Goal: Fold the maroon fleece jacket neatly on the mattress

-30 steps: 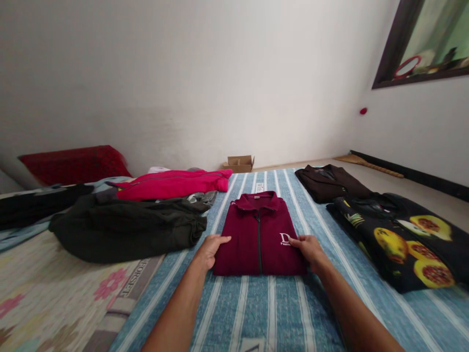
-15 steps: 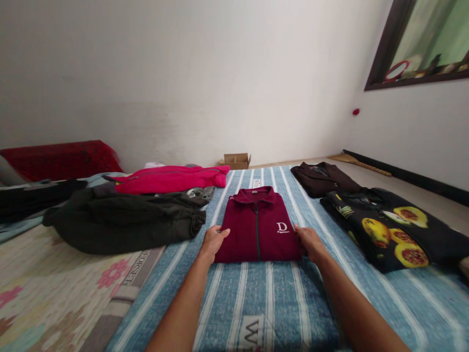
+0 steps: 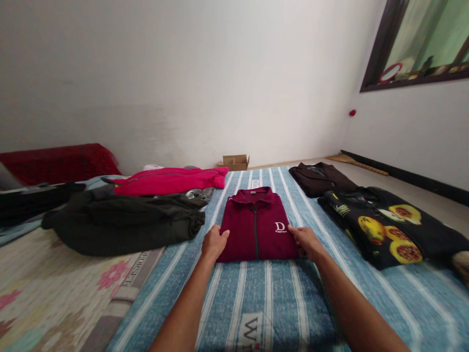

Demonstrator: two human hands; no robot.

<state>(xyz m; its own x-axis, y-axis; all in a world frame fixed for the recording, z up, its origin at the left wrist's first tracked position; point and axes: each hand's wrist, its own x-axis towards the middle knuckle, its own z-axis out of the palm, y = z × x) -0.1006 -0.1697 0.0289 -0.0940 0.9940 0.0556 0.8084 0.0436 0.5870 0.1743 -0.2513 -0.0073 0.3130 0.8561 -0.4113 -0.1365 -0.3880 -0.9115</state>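
Observation:
A maroon zip-up jacket (image 3: 242, 225) lies folded into a neat rectangle in the middle of the blue striped sheet (image 3: 234, 293), its collar pointing away from me and a white "D Fashion" print on its chest. My left hand (image 3: 215, 242) grips its left edge, thumb on top and the other fingers out of sight beneath the cloth. On the opposite side my right hand (image 3: 307, 242) pinches the right edge, thumb over the fabric near the print. The jacket rests on the sheet between both hands.
To the left lie a dark green garment (image 3: 124, 222), a bright pink one (image 3: 172, 180) and a black one (image 3: 40, 200). A folded brown garment (image 3: 322, 178) and a black fruit-print garment (image 3: 388, 225) lie at right. A cardboard box (image 3: 235, 162) stands by the wall.
My right hand has shifted slightly left along with the jacket's right edge. Both hands keep their hold, and the view has turned very slightly.

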